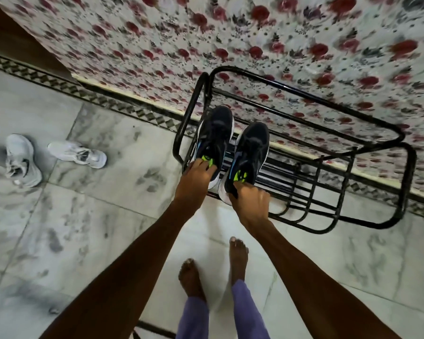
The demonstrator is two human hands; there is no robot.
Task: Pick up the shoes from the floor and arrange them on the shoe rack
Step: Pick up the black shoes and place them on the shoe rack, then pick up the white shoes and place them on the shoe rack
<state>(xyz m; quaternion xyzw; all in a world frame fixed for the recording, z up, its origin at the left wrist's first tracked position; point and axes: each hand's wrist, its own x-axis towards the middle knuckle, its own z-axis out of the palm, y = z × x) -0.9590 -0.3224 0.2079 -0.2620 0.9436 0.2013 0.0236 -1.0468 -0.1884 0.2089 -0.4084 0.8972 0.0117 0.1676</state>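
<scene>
Left hand: my left hand has its fingers curled around the heel of one dark sneaker, over the shoe rack.
Right hand: my right hand grips the heel of the second dark sneaker, just beside the first.
Rack: black metal, against a floral wall.
Floor: white sneakers lie on the marble floor, well apart from the rack.
</scene>
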